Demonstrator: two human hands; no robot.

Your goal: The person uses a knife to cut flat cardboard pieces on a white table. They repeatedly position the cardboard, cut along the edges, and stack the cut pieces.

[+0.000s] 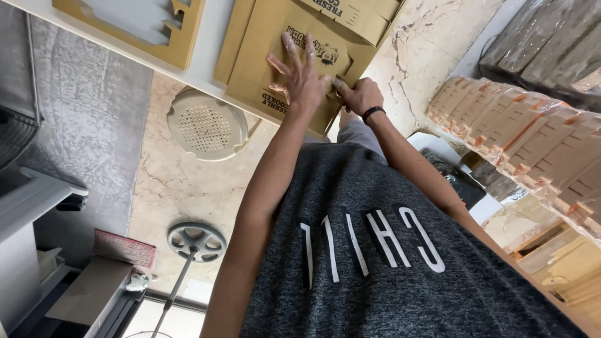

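Head view looks steeply down the person's own torso, grey marled shirt [400,263] filling the lower frame. Left hand [299,75] lies flat on a flattened brown cardboard box blank [269,37], fingers spread wide apart, palm pressing the printed panel; nothing is gripped. Right hand [358,95], with a dark wristband [372,112] at the wrist, sits just beside the left at the blank's lower right edge, fingers curled together and pinching what looks like a flap or fold there; exact hold is partly hidden by the knuckles. The blank rests on a white table edge [200,69] at the top of the frame, partly overhanging it toward the person. Another cut cardboard piece [125,31] lies on the same table, to the left, well apart from the hands. Beneath the table, on the marbled floor [181,181], stands a round beige perforated stool seat [206,128]. Nearer the lower left is a fan base [196,240] with its pole. To the right, a long row of folded cardboard boxes [526,131] with orange trim is stacked on edge, near the person's right arm but not touching it.
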